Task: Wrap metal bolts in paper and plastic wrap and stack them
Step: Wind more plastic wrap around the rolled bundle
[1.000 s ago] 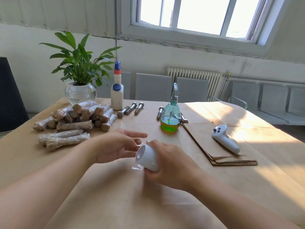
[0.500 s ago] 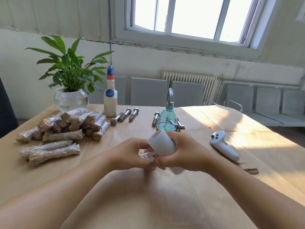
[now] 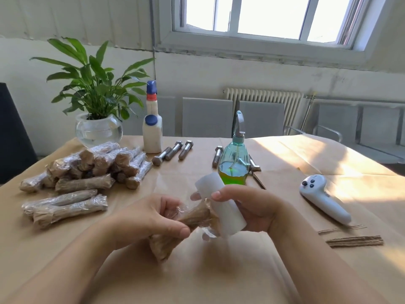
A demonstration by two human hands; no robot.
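Bolt in paper, half wound in plastic wrap

Bolts already wrapped lie in a pile (image 3: 92, 165) at middle left of the frame, on the paper-covered surface (image 3: 219, 277). Behind them stands a plant (image 3: 96, 88), then a white bottle (image 3: 152, 132), and bare bolts (image 3: 173, 150) wait at upper centre.

Lower centre, the left hand (image 3: 149, 218) has its grip curled round the paper-wrapped bolt (image 3: 175, 229), thumb pressed over its middle. The bolt's long axis slants from lower left up to the right, its upper end touching the roll of plastic wrap (image 3: 221, 207), with clear film bridging the two. Its brown paper looks crumpled and bunched at the ends.

The right hand (image 3: 252, 209) clasps the roll, fingers curled round its far side, the roll tilted up-left across the bolt. Winding probably turns on carrying the roll round the bolt's axis while the left hand keeps it steady.

Further right stand a green spray bottle (image 3: 234, 163) and a white controller (image 3: 324, 198).
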